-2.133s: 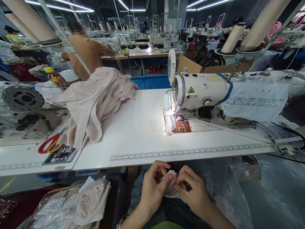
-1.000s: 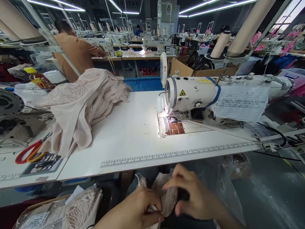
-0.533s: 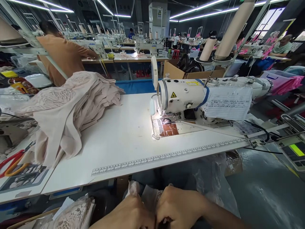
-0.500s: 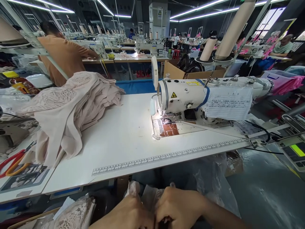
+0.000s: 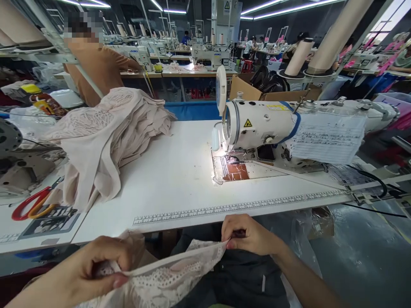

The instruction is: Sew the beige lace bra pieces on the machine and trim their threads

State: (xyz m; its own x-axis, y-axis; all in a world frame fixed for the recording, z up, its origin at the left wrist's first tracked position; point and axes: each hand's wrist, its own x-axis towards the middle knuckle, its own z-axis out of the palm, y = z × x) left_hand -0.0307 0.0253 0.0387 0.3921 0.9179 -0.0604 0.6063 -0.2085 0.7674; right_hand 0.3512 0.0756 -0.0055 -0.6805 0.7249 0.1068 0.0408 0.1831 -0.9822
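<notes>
A pale beige lace garment is stretched between my two hands in front of the table's near edge, over my lap. My left hand pinches its edge at the lower left, with fabric bunched behind the fingers. At the other end, my right hand grips the edge between thumb and fingers. Beyond them stands a white sewing machine, its lamp lighting the needle area. On the left part of the white table lies a pile of beige lace garments.
Scissors with red and orange handles lie at the left. Thread cones stand behind the machine, near an open cardboard box. A printed ruler runs along the table's front edge. A person in an orange shirt works farther back.
My hands were close together low at the table edge; now they are spread apart and raised, with the lace stretched between them. The view has shifted slightly, so the table things appear farther right.
</notes>
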